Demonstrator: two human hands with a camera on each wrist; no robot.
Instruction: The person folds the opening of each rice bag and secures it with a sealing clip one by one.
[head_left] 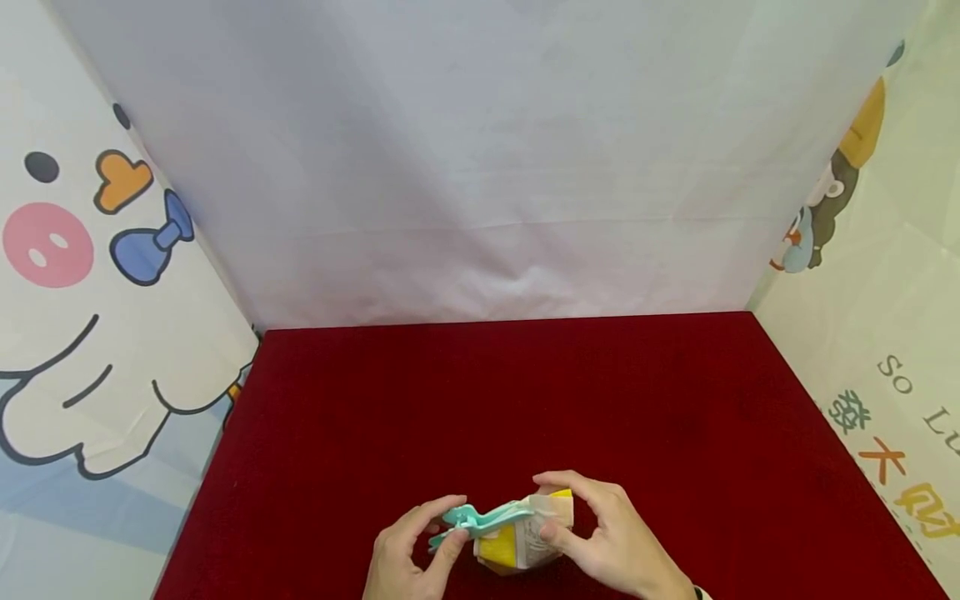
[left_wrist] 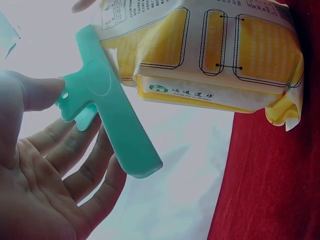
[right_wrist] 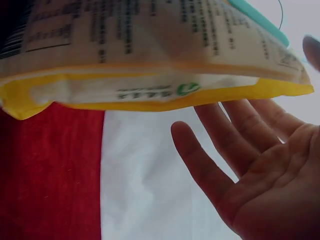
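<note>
A yellow and white printed food bag (head_left: 528, 546) is held over the front of the red table. Along its top edge lies a teal bag clip (head_left: 491, 521). My left hand (head_left: 412, 550) pinches the clip's handles between thumb and fingers. In the left wrist view the clip's long bar (left_wrist: 125, 127) slants across the end of the bag (left_wrist: 215, 55). On the other side, my right hand (head_left: 611, 533) grips the bag, thumb on its near face and fingers behind. The right wrist view shows its lower fingers (right_wrist: 225, 140) spread below the bag (right_wrist: 135, 45).
A red cloth (head_left: 487, 400) covers the table. Behind it hangs a plain pale backdrop (head_left: 480, 167). Printed curtains (head_left: 97, 350) with cartoon figures stand along the left and right sides.
</note>
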